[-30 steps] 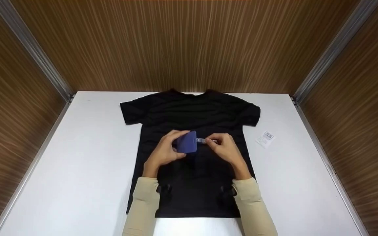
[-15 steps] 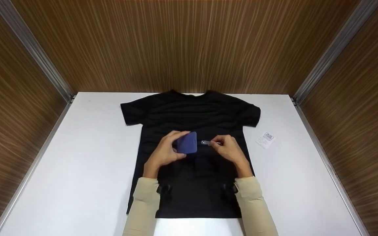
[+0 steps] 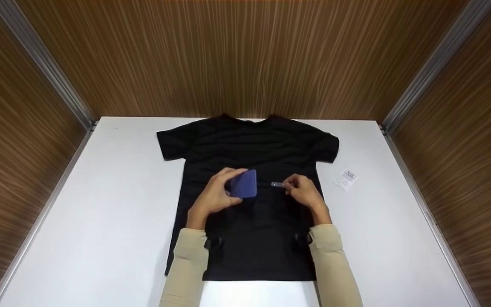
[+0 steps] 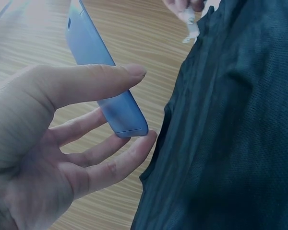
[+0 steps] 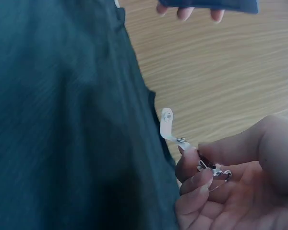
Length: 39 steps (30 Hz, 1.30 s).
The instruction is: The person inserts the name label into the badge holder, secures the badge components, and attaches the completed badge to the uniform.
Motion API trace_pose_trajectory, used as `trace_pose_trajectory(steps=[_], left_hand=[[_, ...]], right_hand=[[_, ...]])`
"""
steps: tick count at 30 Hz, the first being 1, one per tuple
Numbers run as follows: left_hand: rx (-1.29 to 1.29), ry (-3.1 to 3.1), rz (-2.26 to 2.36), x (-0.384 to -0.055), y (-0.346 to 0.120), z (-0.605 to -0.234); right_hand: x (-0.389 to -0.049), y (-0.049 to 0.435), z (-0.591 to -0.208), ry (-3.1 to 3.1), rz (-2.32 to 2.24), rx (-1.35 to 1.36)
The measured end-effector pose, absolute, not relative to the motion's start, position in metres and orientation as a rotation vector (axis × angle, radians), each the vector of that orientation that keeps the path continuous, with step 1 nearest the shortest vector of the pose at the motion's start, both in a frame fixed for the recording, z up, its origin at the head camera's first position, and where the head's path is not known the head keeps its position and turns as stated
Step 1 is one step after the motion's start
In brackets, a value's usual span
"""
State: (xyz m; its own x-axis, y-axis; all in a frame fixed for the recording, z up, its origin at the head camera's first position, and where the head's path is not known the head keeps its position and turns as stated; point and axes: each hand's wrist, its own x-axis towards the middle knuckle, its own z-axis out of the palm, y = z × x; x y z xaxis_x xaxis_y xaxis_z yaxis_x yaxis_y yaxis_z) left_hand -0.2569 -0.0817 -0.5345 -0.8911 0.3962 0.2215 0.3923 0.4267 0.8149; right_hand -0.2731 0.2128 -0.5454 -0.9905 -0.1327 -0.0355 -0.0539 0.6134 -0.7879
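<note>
My left hand [image 3: 215, 196] holds a blue badge holder [image 3: 244, 184] by its edges above the black T-shirt [image 3: 254, 230]. In the left wrist view the thumb crosses the blue badge holder [image 4: 122, 112], with fingertips under its lower end; a slot shows at the far end. My right hand [image 3: 304, 192] pinches a badge clip [image 3: 277, 184] a short way to the right, apart from the holder. The right wrist view shows the clip's clear strap [image 5: 166, 122] with a snap button sticking out, and metal parts [image 5: 216, 171] between thumb and fingers.
The T-shirt lies spread flat on a white table [image 3: 113, 204]. A white printed card [image 3: 345, 180] lies right of the shirt, below its sleeve. Wood-grain panels [image 3: 245, 59] wall the back and both sides.
The right hand has drawn the badge clip rightward, out of the holder's slot, and a gap now lies between them. The left hand has stayed almost in place with the holder.
</note>
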Motion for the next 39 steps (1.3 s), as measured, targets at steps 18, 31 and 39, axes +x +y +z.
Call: trace_pose_trajectory(steps=[18,31,39], left_hand=[[0.761,2.649,1.504,-0.265,-0.083,-0.527],[0.715,2.629,1.525,-0.258,-0.087,-0.528],[0.714,2.629,1.495,-0.255,-0.086,-0.531]], right_hand=[[-0.284,0.218,-0.553,2.794,-1.208,-0.044],[-0.285,0.215,-0.559,2.928,-1.112,0.002],[-0.278,0.216,-0.567,2.991,-1.09,0.041]])
